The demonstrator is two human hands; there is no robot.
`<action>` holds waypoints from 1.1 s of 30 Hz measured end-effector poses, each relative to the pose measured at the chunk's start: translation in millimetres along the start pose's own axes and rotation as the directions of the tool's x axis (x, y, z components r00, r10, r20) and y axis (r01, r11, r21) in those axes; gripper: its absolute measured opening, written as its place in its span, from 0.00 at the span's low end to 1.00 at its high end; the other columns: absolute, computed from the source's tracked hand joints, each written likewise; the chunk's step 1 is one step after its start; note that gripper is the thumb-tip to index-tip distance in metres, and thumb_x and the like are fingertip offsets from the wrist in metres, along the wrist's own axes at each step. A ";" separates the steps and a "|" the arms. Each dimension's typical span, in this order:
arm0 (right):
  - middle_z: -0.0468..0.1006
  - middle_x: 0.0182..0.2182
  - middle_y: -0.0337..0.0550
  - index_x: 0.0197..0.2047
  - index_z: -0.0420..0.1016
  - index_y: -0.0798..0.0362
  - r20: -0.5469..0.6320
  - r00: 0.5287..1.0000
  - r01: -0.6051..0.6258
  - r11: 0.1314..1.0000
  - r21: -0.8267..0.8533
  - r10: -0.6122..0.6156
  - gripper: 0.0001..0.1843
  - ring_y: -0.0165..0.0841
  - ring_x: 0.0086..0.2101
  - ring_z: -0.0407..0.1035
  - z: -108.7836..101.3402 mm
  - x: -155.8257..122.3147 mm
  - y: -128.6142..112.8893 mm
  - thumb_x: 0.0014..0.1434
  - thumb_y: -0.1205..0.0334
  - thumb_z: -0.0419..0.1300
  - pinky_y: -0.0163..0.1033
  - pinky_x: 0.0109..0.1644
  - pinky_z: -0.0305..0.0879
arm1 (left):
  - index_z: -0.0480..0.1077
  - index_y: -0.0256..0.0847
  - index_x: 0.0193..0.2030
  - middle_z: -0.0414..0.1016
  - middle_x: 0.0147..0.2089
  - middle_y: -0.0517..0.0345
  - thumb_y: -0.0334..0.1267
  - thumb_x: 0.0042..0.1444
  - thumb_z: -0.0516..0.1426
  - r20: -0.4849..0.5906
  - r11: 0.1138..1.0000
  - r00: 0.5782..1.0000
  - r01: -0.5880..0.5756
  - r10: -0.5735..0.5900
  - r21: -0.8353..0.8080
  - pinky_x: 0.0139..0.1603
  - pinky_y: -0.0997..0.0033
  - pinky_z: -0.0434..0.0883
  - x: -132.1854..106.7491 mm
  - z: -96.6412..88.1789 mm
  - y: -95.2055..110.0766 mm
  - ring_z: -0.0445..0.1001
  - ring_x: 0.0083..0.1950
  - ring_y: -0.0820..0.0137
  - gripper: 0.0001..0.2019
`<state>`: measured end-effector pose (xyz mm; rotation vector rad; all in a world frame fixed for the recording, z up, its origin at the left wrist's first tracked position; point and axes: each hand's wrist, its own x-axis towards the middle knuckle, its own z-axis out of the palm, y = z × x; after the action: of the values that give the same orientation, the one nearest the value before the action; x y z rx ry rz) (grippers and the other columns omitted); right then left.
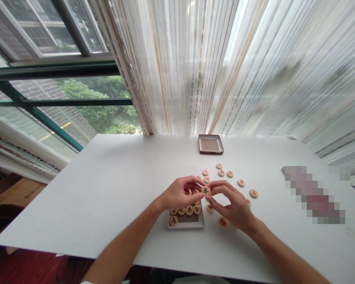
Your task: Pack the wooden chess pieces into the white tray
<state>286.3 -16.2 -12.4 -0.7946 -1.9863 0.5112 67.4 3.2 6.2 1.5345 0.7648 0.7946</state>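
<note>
A round wooden chess piece [206,191] with a black character is pinched between the fingertips of both my hands. My left hand [180,194] grips it from the left, my right hand [232,203] from the right, both closed on it. They hover over a small white box [185,225] that holds several pieces with black characters [189,210]. Loose pieces with red characters [241,182] lie scattered on the white table [112,189] behind and beside my right hand, one [223,222] near my right wrist.
A brown box lid [210,144] lies at the far edge of the table by the striped curtain [225,67]. A blurred-out object [313,193] sits at the right. A window [62,98] fills the left.
</note>
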 end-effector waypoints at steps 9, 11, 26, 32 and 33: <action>0.77 0.43 0.47 0.41 0.72 0.49 -0.009 1.000 -0.013 1.000 0.001 0.013 0.05 0.38 0.44 0.75 0.5 0.3 0.4 0.62 0.67 0.63 0.43 0.46 0.76 | 0.73 0.37 0.50 0.78 0.43 0.49 0.43 0.57 0.64 0.007 1.000 1.000 -0.005 0.005 0.020 0.38 0.73 0.73 0.0 -0.8 1.8 0.78 0.43 0.66 0.17; 0.77 0.42 0.46 0.41 0.72 0.49 -0.004 1.000 -0.021 1.000 0.000 0.021 0.04 0.38 0.43 0.75 0.6 0.2 0.8 0.63 0.66 0.62 0.44 0.46 0.76 | 0.73 0.37 0.49 0.77 0.44 0.49 0.42 0.57 0.64 -0.003 1.000 1.000 -0.013 0.013 0.025 0.37 0.73 0.73 0.0 -1.5 2.4 0.78 0.43 0.66 0.16; 0.80 0.38 0.42 0.49 0.71 0.47 0.035 0.996 -0.077 0.995 -0.067 0.080 0.09 0.35 0.37 0.76 2.0 -2.4 0.5 0.65 0.63 0.60 0.41 0.42 0.74 | 0.77 0.38 0.50 0.79 0.46 0.49 0.42 0.60 0.62 -0.014 0.996 1.000 -0.026 0.027 0.081 0.37 0.73 0.71 0.2 -4.0 3.0 0.77 0.42 0.67 0.14; 0.79 0.37 0.42 0.50 0.72 0.46 0.037 0.997 -0.065 0.997 -0.038 0.067 0.11 0.35 0.36 0.75 1.9 -0.7 0.4 0.65 0.63 0.61 0.40 0.41 0.74 | 0.77 0.37 0.48 0.80 0.45 0.49 0.45 0.63 0.58 -0.040 0.994 0.999 -0.024 0.028 0.107 0.37 0.72 0.71 1.6 -1.7 3.5 0.75 0.39 0.68 0.15; 0.79 0.38 0.42 0.50 0.72 0.46 0.040 0.997 -0.068 0.997 -0.034 0.069 0.11 0.35 0.36 0.75 1.9 -0.4 0.3 0.65 0.63 0.61 0.40 0.41 0.74 | 0.77 0.37 0.48 0.79 0.45 0.49 0.45 0.63 0.59 -0.044 0.994 0.999 -0.022 0.026 0.105 0.36 0.73 0.71 1.8 -1.4 3.2 0.75 0.38 0.69 0.15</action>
<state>284.9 -16.4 -13.7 -0.8812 -2.0149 0.5404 67.3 5.2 9.6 1.6265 0.8339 0.8201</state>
